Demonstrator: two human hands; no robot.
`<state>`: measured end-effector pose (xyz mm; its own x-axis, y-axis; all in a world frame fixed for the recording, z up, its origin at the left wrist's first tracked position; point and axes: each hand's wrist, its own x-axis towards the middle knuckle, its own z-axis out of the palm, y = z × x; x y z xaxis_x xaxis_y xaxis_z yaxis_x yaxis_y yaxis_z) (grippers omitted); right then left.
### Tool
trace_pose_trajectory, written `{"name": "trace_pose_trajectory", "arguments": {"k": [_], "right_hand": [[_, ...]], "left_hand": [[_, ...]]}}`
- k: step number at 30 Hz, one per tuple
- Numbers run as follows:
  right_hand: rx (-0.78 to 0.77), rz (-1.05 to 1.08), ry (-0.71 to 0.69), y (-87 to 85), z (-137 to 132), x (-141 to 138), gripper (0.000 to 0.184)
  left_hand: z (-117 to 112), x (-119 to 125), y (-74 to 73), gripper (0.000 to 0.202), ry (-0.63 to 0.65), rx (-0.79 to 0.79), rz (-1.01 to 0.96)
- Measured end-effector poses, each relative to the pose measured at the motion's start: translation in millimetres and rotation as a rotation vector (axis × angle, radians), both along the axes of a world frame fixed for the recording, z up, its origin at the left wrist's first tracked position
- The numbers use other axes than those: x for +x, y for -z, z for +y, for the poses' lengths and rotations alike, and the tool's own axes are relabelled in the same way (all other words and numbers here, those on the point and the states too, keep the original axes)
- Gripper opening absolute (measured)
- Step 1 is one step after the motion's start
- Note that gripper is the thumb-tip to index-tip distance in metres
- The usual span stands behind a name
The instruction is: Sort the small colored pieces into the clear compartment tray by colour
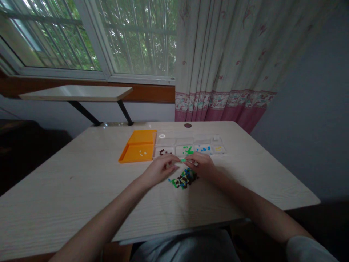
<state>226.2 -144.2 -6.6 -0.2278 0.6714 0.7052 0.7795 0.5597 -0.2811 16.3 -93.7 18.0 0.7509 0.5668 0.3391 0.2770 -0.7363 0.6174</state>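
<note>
Between the fingertips of both hands is a small green toy brick [183,160], too small for its exact shape to show. My left hand [160,169] pinches it from the left, and my right hand [203,165] grips it from the right. Just below them on the table lies a loose pile of mixed bricks [180,180] in green, blue, dark brown and pale yellow. Right behind the hands is a clear compartment tray [176,141]. Its front row holds dark brown pieces [161,151], green pieces [188,150], blue pieces [204,148] and yellow pieces [218,149].
An orange two-part tray [141,137] with several white pieces [141,153] adjoins the clear tray on the left. A raised shelf [79,92] on black legs stands at the table's back left. A curtain [212,72] hangs behind the light wooden table [81,193].
</note>
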Motion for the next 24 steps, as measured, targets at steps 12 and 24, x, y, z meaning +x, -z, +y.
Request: {"name": "trace_pose_trajectory", "arguments": {"k": [12, 24], "right_hand": [[0.196, 0.13, 0.172, -15.3, -0.8, 26.2, 0.011], [0.105, 0.148, 0.182, -6.6, 6.6, 32.0, 0.014]], "left_hand": [[11.8, -21.8, -7.4, 0.018, 0.285, 0.019, 0.319], [11.5, -19.7, -5.1, 0.012, 0.299, 0.021, 0.349]]}}
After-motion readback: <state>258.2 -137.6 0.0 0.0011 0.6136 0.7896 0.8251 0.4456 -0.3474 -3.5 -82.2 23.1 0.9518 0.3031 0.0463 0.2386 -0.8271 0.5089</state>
